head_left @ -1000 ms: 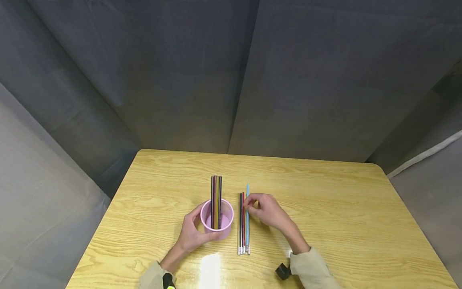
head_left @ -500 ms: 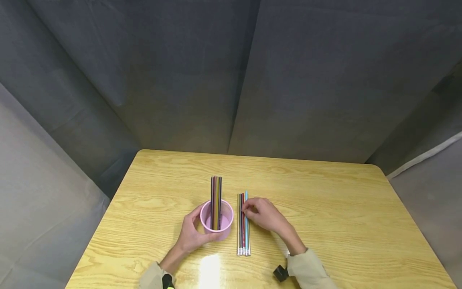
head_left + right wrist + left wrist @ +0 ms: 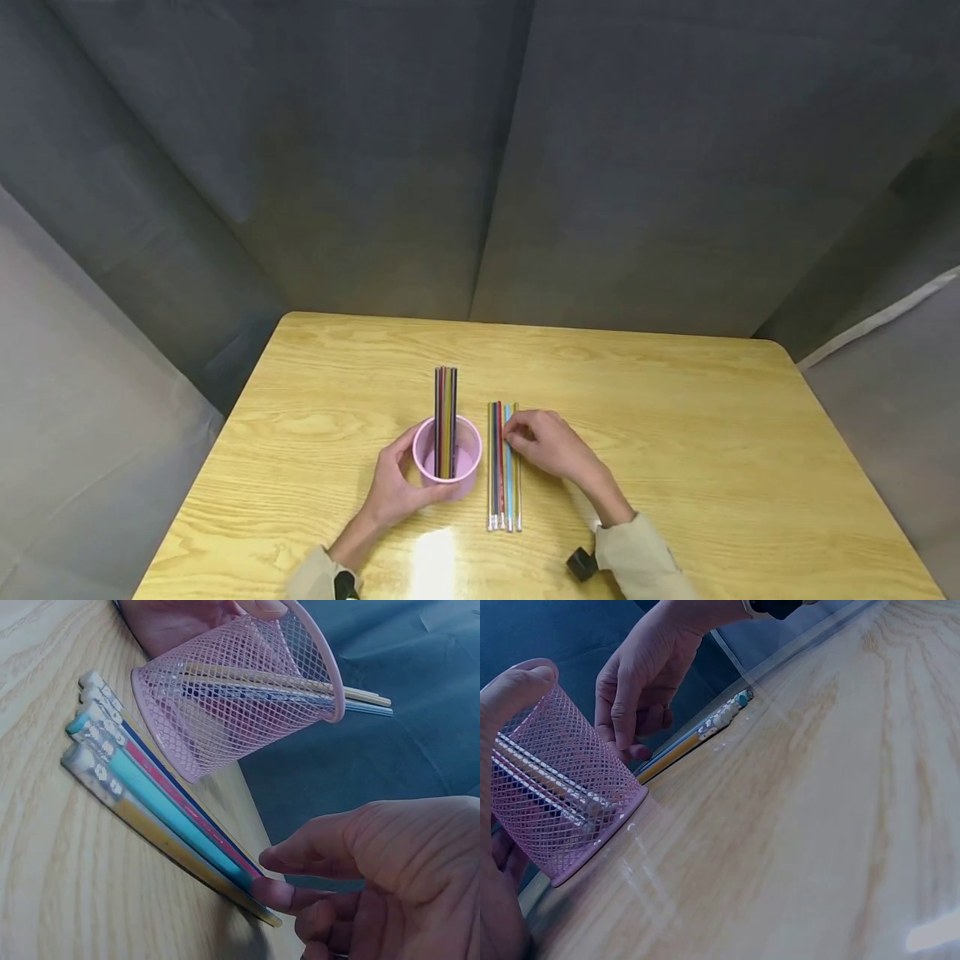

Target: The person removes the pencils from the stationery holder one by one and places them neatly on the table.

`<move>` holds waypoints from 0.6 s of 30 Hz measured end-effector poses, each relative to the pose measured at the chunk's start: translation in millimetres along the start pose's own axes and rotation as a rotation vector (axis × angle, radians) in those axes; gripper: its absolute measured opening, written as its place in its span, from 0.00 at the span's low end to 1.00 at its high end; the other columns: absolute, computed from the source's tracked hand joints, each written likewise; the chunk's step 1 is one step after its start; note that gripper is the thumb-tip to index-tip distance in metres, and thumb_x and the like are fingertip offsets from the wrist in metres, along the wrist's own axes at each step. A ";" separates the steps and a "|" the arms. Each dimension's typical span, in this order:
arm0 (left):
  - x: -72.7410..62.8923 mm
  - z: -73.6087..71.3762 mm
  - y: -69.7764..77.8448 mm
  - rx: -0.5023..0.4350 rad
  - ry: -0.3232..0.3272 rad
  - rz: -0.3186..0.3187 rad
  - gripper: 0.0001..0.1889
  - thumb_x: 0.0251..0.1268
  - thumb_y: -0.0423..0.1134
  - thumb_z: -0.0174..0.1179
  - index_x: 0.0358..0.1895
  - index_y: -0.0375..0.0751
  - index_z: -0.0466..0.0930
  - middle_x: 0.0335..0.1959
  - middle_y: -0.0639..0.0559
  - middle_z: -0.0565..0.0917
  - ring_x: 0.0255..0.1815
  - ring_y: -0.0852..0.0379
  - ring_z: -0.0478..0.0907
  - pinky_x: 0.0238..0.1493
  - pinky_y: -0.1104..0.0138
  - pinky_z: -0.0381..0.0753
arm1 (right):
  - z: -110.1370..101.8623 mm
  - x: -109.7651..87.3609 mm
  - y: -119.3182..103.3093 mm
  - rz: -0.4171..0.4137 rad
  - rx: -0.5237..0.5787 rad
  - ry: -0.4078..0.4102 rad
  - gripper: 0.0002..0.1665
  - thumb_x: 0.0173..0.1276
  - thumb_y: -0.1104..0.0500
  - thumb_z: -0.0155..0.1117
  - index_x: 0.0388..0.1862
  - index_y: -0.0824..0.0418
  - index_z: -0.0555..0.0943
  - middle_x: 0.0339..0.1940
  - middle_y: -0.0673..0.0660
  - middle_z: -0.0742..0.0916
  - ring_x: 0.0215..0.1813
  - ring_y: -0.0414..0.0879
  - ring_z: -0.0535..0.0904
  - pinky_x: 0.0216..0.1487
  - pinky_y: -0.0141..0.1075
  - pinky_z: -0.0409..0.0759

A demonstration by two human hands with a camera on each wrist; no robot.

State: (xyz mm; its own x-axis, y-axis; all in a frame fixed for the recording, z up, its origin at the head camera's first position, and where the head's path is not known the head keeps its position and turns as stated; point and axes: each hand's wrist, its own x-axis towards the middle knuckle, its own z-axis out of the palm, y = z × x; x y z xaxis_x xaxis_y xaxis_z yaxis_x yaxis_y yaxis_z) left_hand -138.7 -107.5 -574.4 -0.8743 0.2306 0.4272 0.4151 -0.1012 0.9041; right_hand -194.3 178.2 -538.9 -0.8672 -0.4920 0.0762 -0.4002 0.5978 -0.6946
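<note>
My left hand (image 3: 397, 487) grips the side of a pink mesh pencil cup (image 3: 472, 482), which stands on the table. Several pencils (image 3: 446, 396) lean inside it, their upper ends above the rim. To the cup's right, several pencils lie side by side, eraser ends toward me. Over their far half is my right hand (image 3: 553, 443), thumb and index fingertip at the light blue pencil (image 3: 161, 795). A red pencil (image 3: 180, 795) lies on one side of it and a yellow pencil (image 3: 161, 829) on the other. The fingertips partly cover the far ends in the right wrist view.
The wooden table (image 3: 675, 467) stretches out on both sides of the hands. Dark grey curtains (image 3: 375, 167) hang behind its back edge. A bright glare patch (image 3: 433, 562) shows near the front. A black device (image 3: 582, 564) sits at the right wrist.
The light blue pencil has slid toward me, its far end now about level with the others. The yellow pencil beside it now shows along a wider gap. My left hand keeps holding the cup.
</note>
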 end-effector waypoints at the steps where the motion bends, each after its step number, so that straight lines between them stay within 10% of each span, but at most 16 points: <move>1: 0.6 -0.4 -0.2 0.002 -0.002 0.001 0.47 0.39 0.24 0.80 0.71 0.33 0.73 0.64 0.35 0.82 0.65 0.48 0.80 0.73 0.61 0.76 | -1.0 -0.4 -0.7 -0.004 0.003 0.010 0.07 0.77 0.56 0.64 0.40 0.53 0.88 0.32 0.44 0.86 0.33 0.38 0.76 0.36 0.35 0.80; 18: 3.1 1.3 -5.0 0.002 -0.024 0.023 0.48 0.39 0.24 0.81 0.72 0.32 0.72 0.64 0.35 0.82 0.65 0.47 0.80 0.71 0.61 0.78 | -12.9 -1.1 -39.4 -0.105 0.113 0.101 0.08 0.75 0.65 0.65 0.47 0.54 0.86 0.53 0.51 0.88 0.33 0.43 0.76 0.32 0.30 0.79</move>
State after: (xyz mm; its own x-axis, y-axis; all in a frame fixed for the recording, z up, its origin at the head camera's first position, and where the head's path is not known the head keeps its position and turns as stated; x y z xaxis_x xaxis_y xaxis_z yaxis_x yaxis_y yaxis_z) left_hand -143.2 -105.0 -577.7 -0.8585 0.2512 0.4471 0.4350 -0.1051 0.8943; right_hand -181.4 163.3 -502.4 -0.8502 -0.4785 0.2197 -0.4590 0.4692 -0.7544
